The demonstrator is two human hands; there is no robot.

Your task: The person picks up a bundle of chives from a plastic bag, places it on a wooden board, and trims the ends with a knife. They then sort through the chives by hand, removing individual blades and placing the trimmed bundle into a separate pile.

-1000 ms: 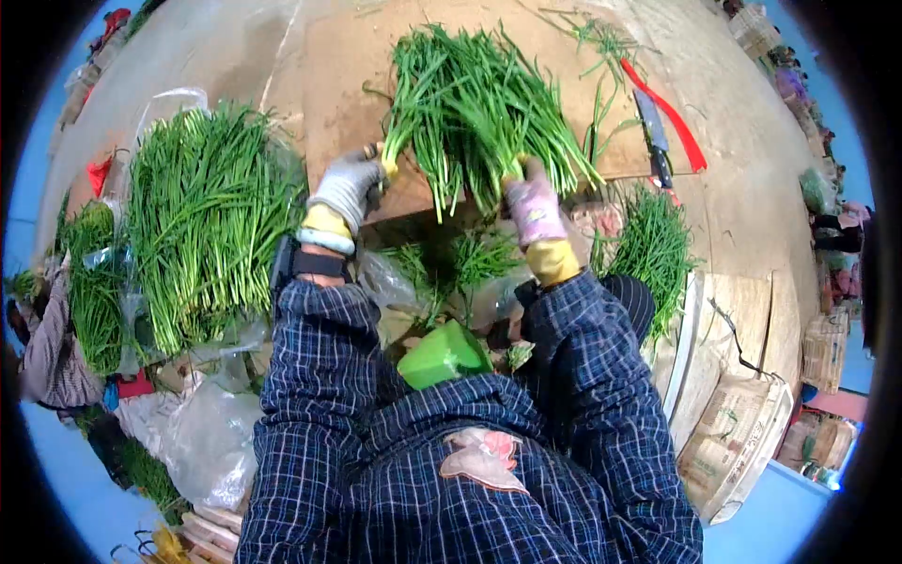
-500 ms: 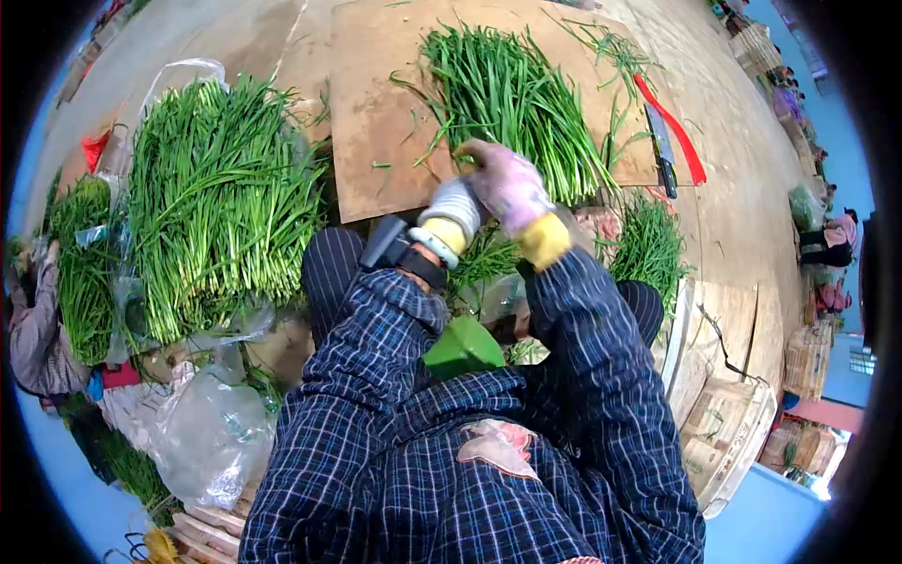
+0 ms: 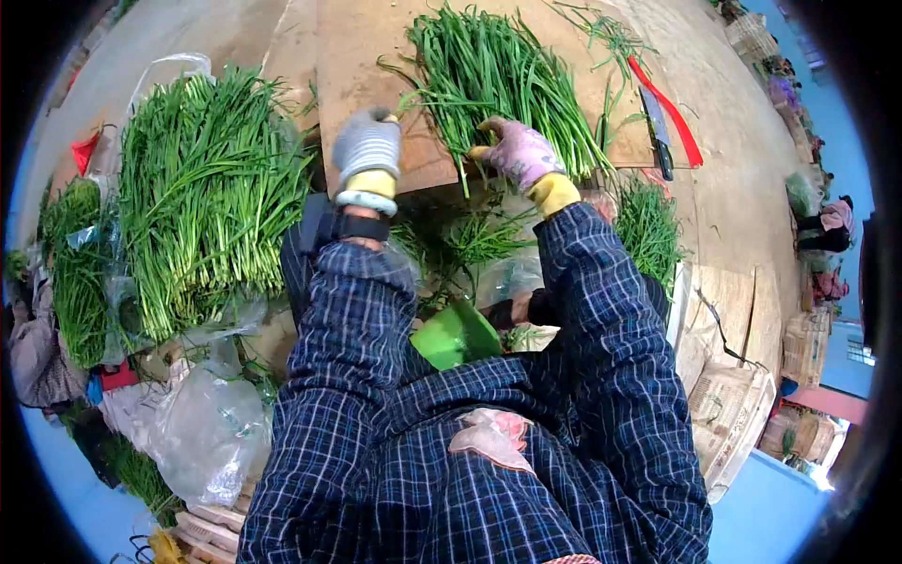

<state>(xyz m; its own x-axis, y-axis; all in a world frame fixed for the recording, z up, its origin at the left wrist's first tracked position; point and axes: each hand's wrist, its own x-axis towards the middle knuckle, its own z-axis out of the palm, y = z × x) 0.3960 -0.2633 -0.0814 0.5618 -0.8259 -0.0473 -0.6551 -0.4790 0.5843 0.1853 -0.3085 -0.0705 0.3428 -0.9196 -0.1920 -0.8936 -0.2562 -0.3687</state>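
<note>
A bunch of long green leafy stalks with pale ends, like garlic chives, lies spread on a brown board. My right hand, in a pinkish glove with a yellow cuff, rests at the bunch's near edge, thumb and forefinger apart. Left of the bunch, my left hand, in a grey-white striped glove, is closed over the board. A thin green blade runs close to its fingertips; what it pinches, if anything, is too small to make out. Beyond the right hand lies a knife with a dark handle.
A big stack of the same greens stands at left beside clear plastic bags. A red strip lies by the knife. Between my knees are loose greens and a green plastic piece. A wooden crate stands at right; other people are farther off.
My hands, together before at the bunch's near edge, have separated. The left moved left and up over the board; the right moved slightly right, its thumb and forefinger now apart.
</note>
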